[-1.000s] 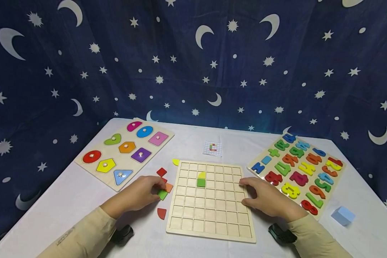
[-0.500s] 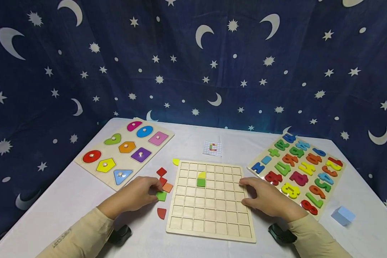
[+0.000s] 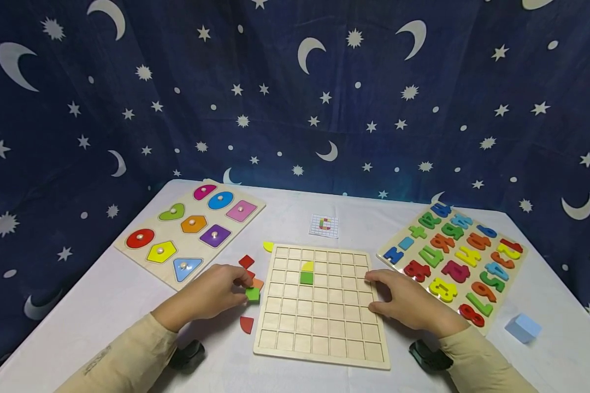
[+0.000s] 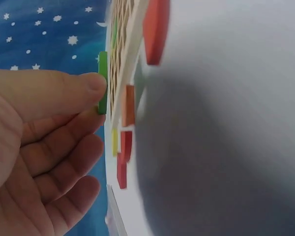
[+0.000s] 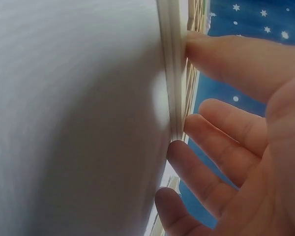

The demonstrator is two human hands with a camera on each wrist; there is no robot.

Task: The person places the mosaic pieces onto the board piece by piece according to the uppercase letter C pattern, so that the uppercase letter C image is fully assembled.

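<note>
Between thumb and fingertips my left hand point(image 3: 208, 292) pinches a green square tile point(image 3: 253, 295), just left of the wooden grid board point(image 3: 329, 322). In the left wrist view this green tile point(image 4: 103, 61) is held on edge, off the table. My right hand point(image 3: 405, 297) touches the board's right edge with thumb and fingertips, its fingers loosely bent. On the board, a yellow quarter-circle tile point(image 3: 308, 267) lies directly above another green square point(image 3: 307, 278). Near the left hand lie an orange tile point(image 3: 258, 284), red tiles point(image 3: 246, 262), a red quarter-circle point(image 3: 246, 325) and a yellow piece point(image 3: 268, 247).
A small pattern card point(image 3: 324, 226) lies behind the board. At the left is a knobbed shape puzzle point(image 3: 233, 229); at the right, a letter and number puzzle point(image 3: 459, 262). A light blue block point(image 3: 523, 328) sits at the far right.
The left hand first drew slightly back from the tiles, then moved forward and right. The green tile has been lifted from the table. The right hand has stayed on the board's edge.
</note>
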